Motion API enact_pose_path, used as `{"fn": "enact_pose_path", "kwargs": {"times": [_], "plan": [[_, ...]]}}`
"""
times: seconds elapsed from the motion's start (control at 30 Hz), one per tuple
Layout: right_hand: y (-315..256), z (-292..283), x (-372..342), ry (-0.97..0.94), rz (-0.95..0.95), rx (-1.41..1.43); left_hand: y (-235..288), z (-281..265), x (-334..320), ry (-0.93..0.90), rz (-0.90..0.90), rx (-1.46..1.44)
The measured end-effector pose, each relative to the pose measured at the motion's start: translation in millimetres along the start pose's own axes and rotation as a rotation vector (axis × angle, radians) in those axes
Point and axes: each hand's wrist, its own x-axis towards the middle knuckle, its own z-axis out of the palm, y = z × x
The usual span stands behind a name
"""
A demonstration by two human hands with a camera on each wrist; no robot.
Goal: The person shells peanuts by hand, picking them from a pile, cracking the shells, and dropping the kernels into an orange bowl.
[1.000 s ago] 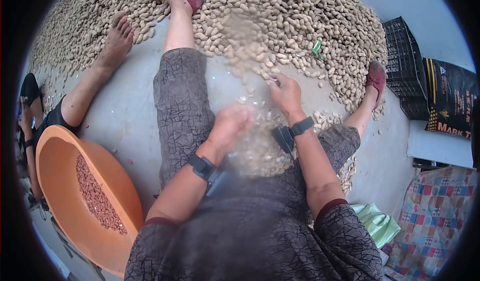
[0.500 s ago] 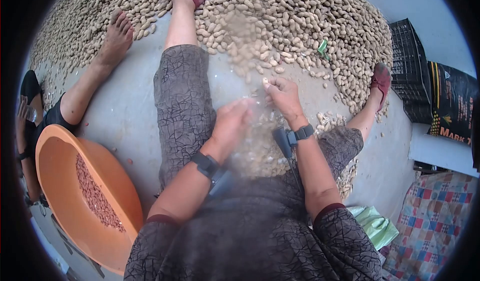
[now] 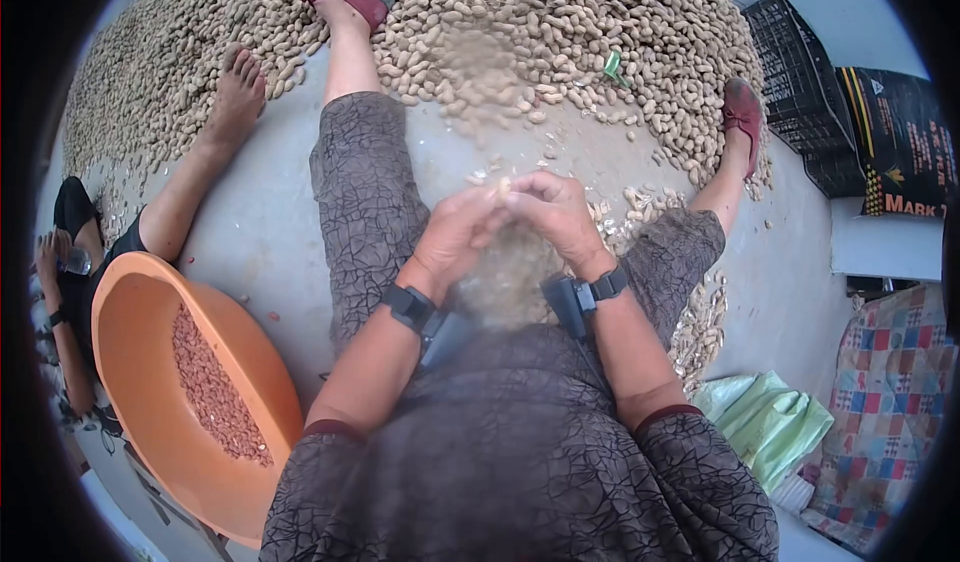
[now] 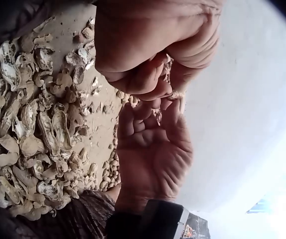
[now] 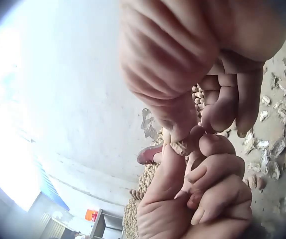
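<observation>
Fingertips meet over the lap in the head view, where my left hand (image 3: 455, 232) and right hand (image 3: 560, 214) pinch one peanut (image 3: 503, 188) between them. Close up in the right wrist view, the tan shell of this peanut (image 5: 179, 147) shows between the thumbs and forefingers. The other fingers of my left hand curl inward, with a reddish peanut kernel (image 5: 194, 200) tucked among them. Pieces of shell show inside the curled left fingers in the left wrist view. Broken peanut shells (image 4: 28, 124) lie heaped below the hands.
A large peanut pile (image 3: 560, 42) spreads across the floor ahead. At left stands an orange basin (image 3: 140, 342) with reddish kernels (image 3: 215, 387), beside another person's bare leg (image 3: 205, 162). Black crates (image 3: 800, 92), a printed sack (image 3: 900, 147) and a green bag (image 3: 765, 427) are at right.
My right hand, which held a peanut apart from the left, has come down and inward. Both hands now meet at the peanut. The head view has shifted slightly.
</observation>
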Motion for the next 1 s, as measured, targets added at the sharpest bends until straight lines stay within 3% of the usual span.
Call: {"fn": "enact_pose_path", "kwargs": {"times": [0.1,0.17,0.27,0.6,0.67,0.8,0.87,1.0], "plan": [[6.6,-3.3,-4.9,-0.031,-0.081,0.010,5.4,5.5,-6.4,-0.053,-0.012,-0.036],[8.0,-2.7,-11.8,-0.094,-0.126,0.135,2.8,-0.3,-6.2,-0.180,-0.017,-0.048],[4.2,0.8,-21.6,-0.172,-0.053,0.310,0.8,3.4,-11.6,-0.224,0.013,-0.084],[-3.2,6.3,-29.3,-0.306,-0.057,0.379,2.7,15.3,-20.4,-0.164,0.043,0.059],[-9.7,9.0,-33.0,-0.313,-0.043,0.411,3.2,13.7,-19.5,-0.257,0.039,0.093],[-5.1,11.1,-31.1,-0.315,-0.020,0.459,4.7,22.6,-22.5,-0.259,0.055,0.125],[-0.9,10.9,-29.4,-0.322,-0.062,0.460,3.7,27.5,-24.6,-0.171,0.086,0.277],[-2.5,9.7,-30.5,-0.307,-0.041,0.477,-0.9,23.7,-23.2,-0.161,0.074,0.302]]}}
